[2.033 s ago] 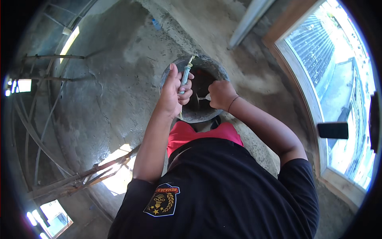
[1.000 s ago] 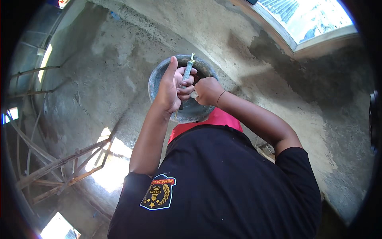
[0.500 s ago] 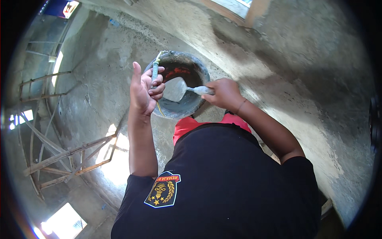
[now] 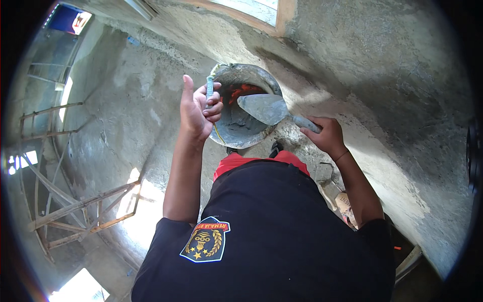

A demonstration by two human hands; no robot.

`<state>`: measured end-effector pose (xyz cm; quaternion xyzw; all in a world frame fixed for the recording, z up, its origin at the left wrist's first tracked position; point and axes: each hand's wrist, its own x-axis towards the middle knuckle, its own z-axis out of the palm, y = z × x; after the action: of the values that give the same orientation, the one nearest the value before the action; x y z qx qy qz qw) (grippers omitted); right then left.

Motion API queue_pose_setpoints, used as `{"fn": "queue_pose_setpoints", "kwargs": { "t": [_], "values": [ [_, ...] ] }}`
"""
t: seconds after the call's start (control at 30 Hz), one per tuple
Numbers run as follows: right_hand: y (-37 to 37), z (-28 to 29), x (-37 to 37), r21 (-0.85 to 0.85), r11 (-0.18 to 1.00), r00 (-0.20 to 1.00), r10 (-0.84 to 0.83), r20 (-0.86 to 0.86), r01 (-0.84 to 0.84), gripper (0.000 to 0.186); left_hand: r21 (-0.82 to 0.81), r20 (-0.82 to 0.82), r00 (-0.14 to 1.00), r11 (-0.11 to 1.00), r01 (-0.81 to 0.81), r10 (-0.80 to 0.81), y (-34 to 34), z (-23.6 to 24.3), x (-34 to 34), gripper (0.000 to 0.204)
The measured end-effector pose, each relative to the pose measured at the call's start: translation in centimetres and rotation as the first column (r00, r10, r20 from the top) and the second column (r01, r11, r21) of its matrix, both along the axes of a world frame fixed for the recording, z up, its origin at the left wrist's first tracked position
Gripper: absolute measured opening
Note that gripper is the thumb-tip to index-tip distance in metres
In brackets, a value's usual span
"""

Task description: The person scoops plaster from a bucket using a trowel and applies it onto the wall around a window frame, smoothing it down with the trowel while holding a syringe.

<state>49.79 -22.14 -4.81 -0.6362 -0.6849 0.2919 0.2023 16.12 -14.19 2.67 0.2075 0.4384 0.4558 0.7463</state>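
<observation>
My left hand (image 4: 200, 111) grips the blue-wrapped handle (image 4: 210, 85) of a round, grey, mortar-crusted bucket (image 4: 226, 136), with yellow cord at both ends of the grip and my thumb raised. The bucket is in front of my legs, dark grey inside with orange-red patches on the inner wall. My right hand (image 4: 324, 132) holds a trowel (image 4: 264, 106) by its grey handle, the broad blade pointing left over the right half of the bucket's mouth.
A bamboo-and-wood frame (image 4: 80, 211) stands at left. A plastered wall (image 4: 382, 126) runs along the right, with a wooden-framed window (image 4: 274, 22) at the top. A paper sack (image 4: 346, 204) lies beside my right arm; a small blue item (image 4: 133, 41) is farther off.
My right hand has drawn the trowel out of the bucket, shifting it rightward and raising the blade above the mouth. My left hand still grips the handle. My view has turned, moving the window upward.
</observation>
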Motion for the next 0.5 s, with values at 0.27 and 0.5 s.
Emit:
{"fn": "queue_pose_setpoints", "kwargs": {
  "t": [0.27, 0.5],
  "values": [
    [-0.2, 0.7, -1.4, -0.02, 0.997, 0.974, -0.07, 0.214, 0.076, 0.036, -0.064, -0.018, 0.991, 0.99, 0.128, -0.13, 1.3, -0.8, 1.0, 0.082],
    [0.4, -0.5, -4.0, -0.024, 0.996, 0.971, -0.079, 0.224, 0.087, 0.036, -0.069, -0.021, 0.989, 0.987, 0.144, -0.146, 2.5, -1.2, -1.6, 0.082]
  ]
}}
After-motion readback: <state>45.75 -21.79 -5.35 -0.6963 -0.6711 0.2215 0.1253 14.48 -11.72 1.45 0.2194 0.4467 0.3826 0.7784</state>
